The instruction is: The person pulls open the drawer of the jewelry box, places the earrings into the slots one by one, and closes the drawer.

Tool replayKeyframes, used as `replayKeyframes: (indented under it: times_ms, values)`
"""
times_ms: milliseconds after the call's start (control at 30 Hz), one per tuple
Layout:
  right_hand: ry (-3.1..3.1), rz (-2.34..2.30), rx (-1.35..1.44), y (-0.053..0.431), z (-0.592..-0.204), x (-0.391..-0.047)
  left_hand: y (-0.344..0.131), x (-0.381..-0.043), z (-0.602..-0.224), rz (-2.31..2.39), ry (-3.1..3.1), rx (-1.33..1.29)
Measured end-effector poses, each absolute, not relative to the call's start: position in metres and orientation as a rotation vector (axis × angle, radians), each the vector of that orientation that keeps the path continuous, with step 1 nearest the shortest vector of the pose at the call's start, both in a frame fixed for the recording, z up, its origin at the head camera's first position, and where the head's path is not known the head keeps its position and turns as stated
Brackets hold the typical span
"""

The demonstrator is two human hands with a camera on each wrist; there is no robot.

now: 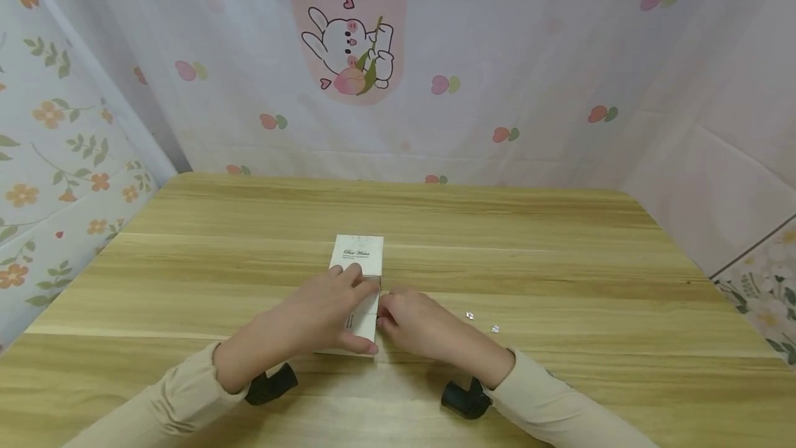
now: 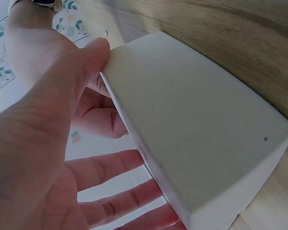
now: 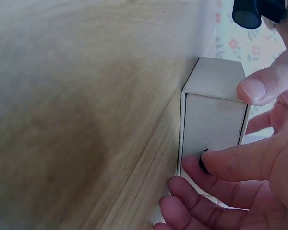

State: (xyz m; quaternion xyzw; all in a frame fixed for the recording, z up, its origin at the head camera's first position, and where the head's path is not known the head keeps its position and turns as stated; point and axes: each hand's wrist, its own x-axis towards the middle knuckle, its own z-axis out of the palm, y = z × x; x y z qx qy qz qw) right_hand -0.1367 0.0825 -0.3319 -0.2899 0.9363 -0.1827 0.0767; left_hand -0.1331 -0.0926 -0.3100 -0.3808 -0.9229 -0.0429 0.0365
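Pale cloth [image 1: 547, 40], printed with small hearts and a rabbit [image 1: 345, 40], hangs beyond our 2 hands, and a flowered curtain [image 1: 62, 123] hangs off to the left of them. Under both hands spreads a wooden table [image 1: 547, 247] with streaked grain.

Our left hand [image 1: 329, 306] lies over a white box [image 1: 368, 315] on the table, fingers spread and fairly straight across its top, the thumb stretched to the corner nearest us. Beyond those fingertips the box shows dark lettering that reads "Best Wishes", with a seam crossing just before it.

Our right hand [image 1: 413, 320] is at the box's right side, where its thumb and index finger pinch a small black tab [image 3: 204, 164] against the pale panel; we cannot tell how the tab is fixed. Its other fingers curl loosely below.

To the right of that hand, past the forearm, lie 2 small silvery bits [image 1: 469, 315], just apart. 2 black cylindrical pieces [image 1: 271, 384] show, 1 by each wrist below the cream sleeves [image 1: 193, 386].
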Motion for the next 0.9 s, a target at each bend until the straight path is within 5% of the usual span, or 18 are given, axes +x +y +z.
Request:
replayKeyframes:
  times_ms: [900]
  values:
    - [2.845,-0.535,-0.937,0.0916,-0.3314,-0.1350,-0.0879,-0.1328,-0.3104,-0.116,-2.859,-1.119]
